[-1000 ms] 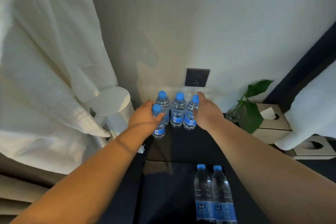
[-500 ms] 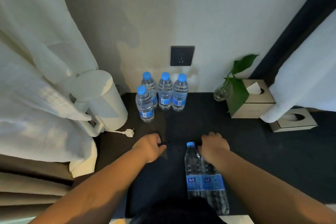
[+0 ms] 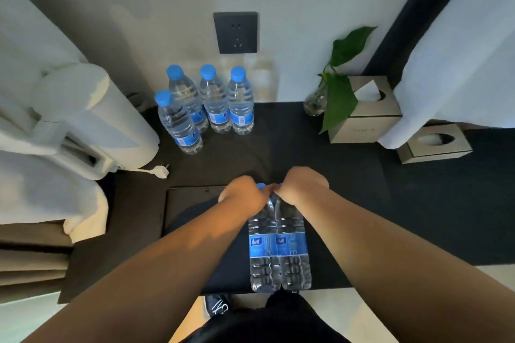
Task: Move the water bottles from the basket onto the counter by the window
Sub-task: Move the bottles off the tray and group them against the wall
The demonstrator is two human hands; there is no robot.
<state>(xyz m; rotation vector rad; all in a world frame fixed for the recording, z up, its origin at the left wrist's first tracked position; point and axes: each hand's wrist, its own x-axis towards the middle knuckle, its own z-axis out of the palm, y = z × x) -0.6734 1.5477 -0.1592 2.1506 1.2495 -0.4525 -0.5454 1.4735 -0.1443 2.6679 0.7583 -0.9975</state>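
Two clear water bottles with blue labels stand side by side in a dark basket (image 3: 192, 203) at the counter's near edge: the left bottle (image 3: 262, 250) and the right bottle (image 3: 294, 248). My left hand (image 3: 242, 193) is closed over the left bottle's blue cap. The top of the right bottle is gripped by my right hand (image 3: 302, 185). Several more bottles (image 3: 214, 100) with blue caps stand upright against the back wall on the black counter (image 3: 292, 145).
A white kettle (image 3: 92, 120) with a loose plug (image 3: 160, 171) stands left. A leafy plant in a glass vase (image 3: 320, 97) and two tissue boxes (image 3: 365, 117) sit right. White cloth hangs on both sides. A wall socket (image 3: 235, 32) is above the bottles.
Both hands left the bottles by the wall, drew back to the basket and closed on the tops of the two bottles there. The view tilted down.
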